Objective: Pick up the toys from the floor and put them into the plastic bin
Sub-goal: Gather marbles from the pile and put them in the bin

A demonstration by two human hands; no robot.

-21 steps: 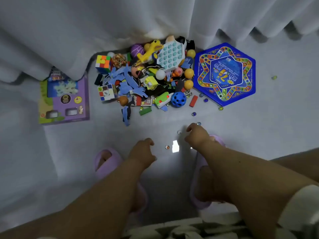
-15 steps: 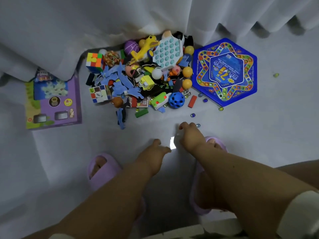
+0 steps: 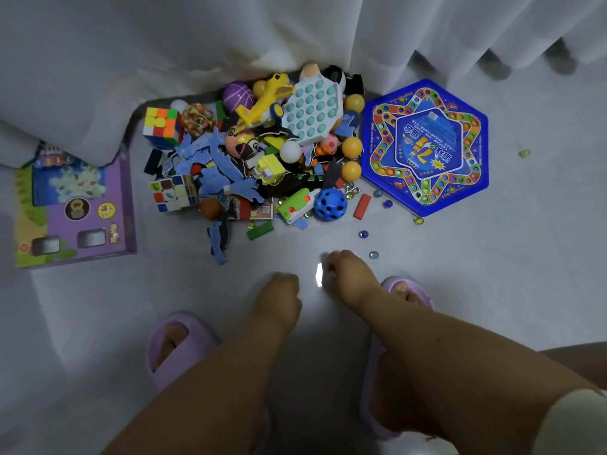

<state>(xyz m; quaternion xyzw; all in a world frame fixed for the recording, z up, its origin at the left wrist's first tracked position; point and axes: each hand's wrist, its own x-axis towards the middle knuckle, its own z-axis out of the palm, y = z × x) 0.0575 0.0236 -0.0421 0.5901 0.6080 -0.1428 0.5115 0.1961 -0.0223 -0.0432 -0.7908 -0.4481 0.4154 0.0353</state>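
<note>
Drawing together, left hand [image 3: 279, 295] now nears right hand [image 3: 345, 279].

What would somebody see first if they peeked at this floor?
Probably the jumbled heap of colourful toys against the white curtain, topped by a white pop-it board with teal bubbles. Right beside it lies a big blue hexagonal game board with a star track, and a purple toy box lies off to the left.
</note>
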